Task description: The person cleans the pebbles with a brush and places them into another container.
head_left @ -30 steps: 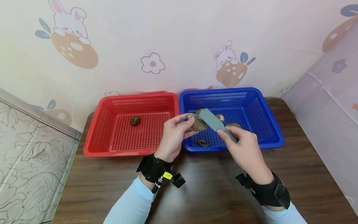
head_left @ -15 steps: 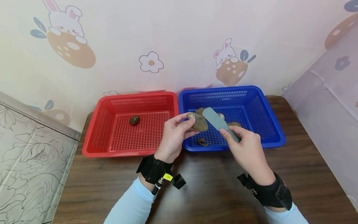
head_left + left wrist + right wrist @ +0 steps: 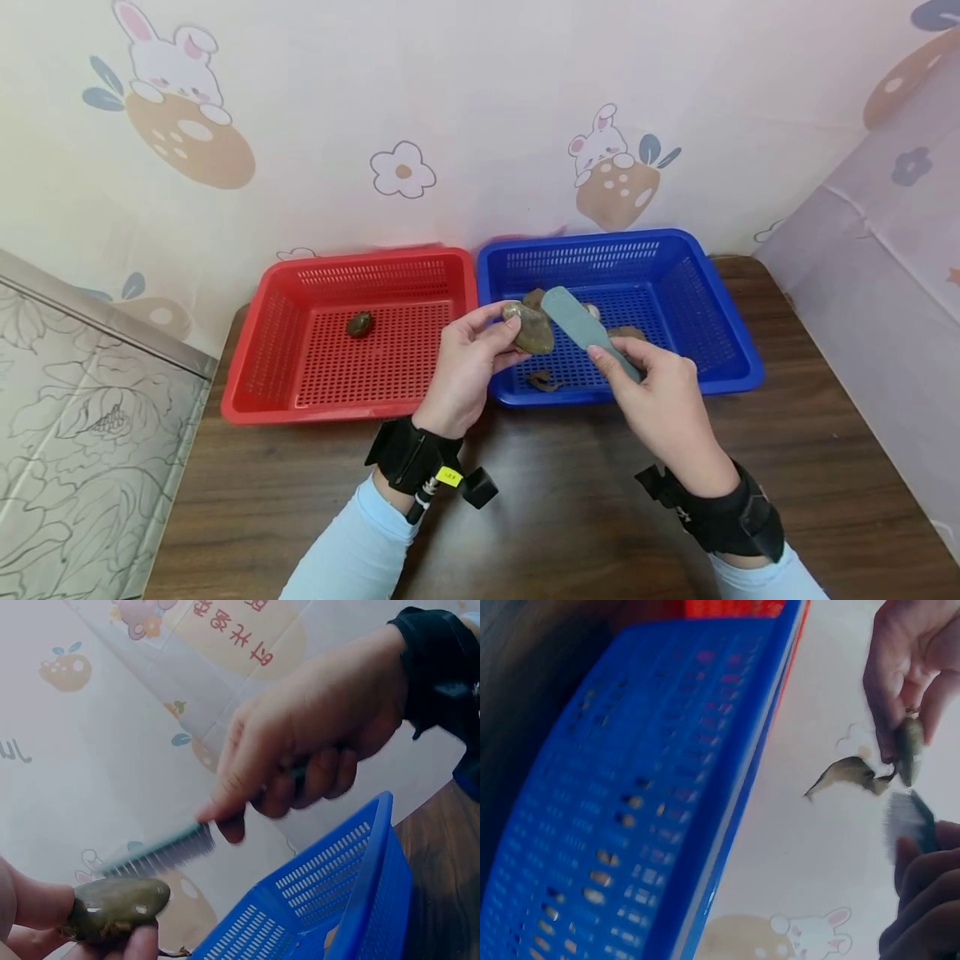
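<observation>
My left hand (image 3: 471, 358) pinches a shiny, olive-brown flat oval thing (image 3: 534, 332) between thumb and fingers, above the near left part of the blue basket. A thin brown flap (image 3: 847, 774) hangs from it in the right wrist view; its kind is unclear. My right hand (image 3: 660, 396) grips the handle of a grey-green brush (image 3: 576, 318). Pale bristles (image 3: 169, 855) on the brush's underside point down towards the oval in the left wrist view. The brush head lies very close to the oval; whether they touch I cannot tell.
The blue basket (image 3: 738, 354) holds several brownish pieces, one curled piece (image 3: 544, 381) near its front. Beside it on the left, the red basket (image 3: 247, 367) holds a small dark round thing (image 3: 360, 324). Both stand on a wooden table (image 3: 555, 500) against a patterned wall covering.
The brush has shifted slightly to the right, off its earlier overlap with the oval's edge. The oval has tilted a little in my left hand, which otherwise stays in place.
</observation>
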The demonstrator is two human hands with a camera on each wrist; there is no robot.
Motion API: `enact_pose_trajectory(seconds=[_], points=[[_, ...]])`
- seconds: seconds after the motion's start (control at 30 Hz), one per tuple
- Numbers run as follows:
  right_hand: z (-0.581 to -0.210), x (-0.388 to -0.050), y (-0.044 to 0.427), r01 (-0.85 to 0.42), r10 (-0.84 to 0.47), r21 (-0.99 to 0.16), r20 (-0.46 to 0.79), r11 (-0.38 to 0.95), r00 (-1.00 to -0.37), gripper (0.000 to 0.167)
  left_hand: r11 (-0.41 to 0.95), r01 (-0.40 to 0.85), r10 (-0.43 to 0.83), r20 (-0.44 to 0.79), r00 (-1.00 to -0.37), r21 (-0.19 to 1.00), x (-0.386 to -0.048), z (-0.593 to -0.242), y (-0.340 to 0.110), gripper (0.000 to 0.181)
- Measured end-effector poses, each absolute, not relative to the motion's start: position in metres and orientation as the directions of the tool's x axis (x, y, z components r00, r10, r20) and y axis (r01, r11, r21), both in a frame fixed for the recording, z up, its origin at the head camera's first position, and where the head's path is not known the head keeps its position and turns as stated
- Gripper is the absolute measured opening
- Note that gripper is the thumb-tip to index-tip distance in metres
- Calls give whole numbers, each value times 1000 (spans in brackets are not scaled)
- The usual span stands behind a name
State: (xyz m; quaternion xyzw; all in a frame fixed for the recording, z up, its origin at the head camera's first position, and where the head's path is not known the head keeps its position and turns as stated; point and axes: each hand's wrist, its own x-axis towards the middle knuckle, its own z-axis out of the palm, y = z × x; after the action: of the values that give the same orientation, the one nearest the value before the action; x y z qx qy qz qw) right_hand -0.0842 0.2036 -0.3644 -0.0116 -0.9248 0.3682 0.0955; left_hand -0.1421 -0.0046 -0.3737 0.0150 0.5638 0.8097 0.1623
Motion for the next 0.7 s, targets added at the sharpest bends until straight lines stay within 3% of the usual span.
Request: enact_pose_trajectory(seconds=[0.23, 0.5, 0.7], points=[[-364, -80, 202, -77, 55, -722, 158, 688, -986, 30, -267, -224, 277, -148, -949, 937, -141, -372, -3, 29], [-363, -81, 207, -78, 99, -718, 201, 692, -975, 28, -281, -204, 281, -123, -952, 938, -141, -369, -7, 25], [-363, -80, 200, -73, 54, -741, 146, 668, -988, 29, -308, -203, 329, -96, -939, 930, -139, -368, -9, 26]])
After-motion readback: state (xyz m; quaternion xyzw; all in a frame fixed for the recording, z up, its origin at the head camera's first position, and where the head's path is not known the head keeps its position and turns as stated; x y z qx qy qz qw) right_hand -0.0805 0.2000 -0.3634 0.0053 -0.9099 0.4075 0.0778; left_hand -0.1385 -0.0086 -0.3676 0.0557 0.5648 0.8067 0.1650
